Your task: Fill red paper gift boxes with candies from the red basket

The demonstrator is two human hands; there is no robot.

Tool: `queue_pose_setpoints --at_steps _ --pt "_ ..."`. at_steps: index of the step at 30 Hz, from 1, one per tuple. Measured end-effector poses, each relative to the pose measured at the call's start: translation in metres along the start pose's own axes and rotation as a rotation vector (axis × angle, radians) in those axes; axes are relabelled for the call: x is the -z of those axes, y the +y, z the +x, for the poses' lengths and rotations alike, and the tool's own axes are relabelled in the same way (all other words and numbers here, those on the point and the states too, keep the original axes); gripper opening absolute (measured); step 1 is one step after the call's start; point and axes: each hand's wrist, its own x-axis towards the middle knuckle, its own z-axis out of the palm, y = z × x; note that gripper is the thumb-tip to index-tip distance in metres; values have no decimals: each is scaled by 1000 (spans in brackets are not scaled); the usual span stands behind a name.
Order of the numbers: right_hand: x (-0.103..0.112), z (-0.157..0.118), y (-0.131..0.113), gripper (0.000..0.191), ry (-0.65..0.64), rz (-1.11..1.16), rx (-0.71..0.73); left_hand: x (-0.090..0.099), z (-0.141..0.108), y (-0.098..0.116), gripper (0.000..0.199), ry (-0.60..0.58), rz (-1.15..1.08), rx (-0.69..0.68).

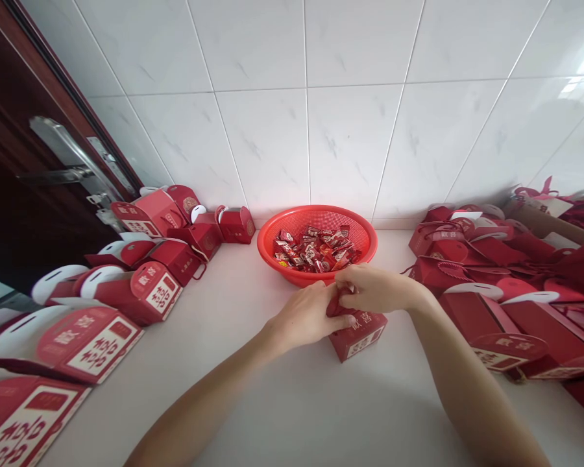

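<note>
A small red gift box [355, 334] with white-panelled print stands on the white table, just in front of a red plastic basket [316, 209]. My left hand [309, 318] grips the box from its left side, thumb lying across the front. From the right, my right hand [370, 285] reaches over the top of the box with its fingers bent down at the upper flaps. What its fingertips touch is partly hidden. Wrapped candies [316, 250] in red and brown packets lie in the basket behind both hands.
Several red boxes [148, 292] with handle flaps stand in rows along the left. More red boxes [496, 318] crowd the right side, some with cords. A cardboard carton [545, 224] sits at the far right. Behind are a tiled wall [350, 143] and a dark door [24, 130].
</note>
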Motion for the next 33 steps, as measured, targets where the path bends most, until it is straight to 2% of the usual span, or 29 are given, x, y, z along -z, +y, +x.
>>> queue_pose_setpoints --at_steps 4,12,17,21,26,30,33 --pt "1 0 -1 20 -27 -30 -16 1 1 -4 26 -41 -5 4" --pt "-1 2 0 21 -31 0 3 1 1 -5 28 -34 36 23" --pt "-2 3 4 22 180 169 38 2 0 -3 30 -22 9 41" --pt "0 3 7 16 240 430 70 2 -2 -1 30 12 59 50" --pt "7 -7 7 15 328 596 115 4 -7 3 33 96 8 -41" --pt "13 -22 -4 20 502 640 92 10 -11 7 36 203 -77 -105" --pt "14 -30 -12 22 597 717 95 14 -13 12 33 238 -175 -195"
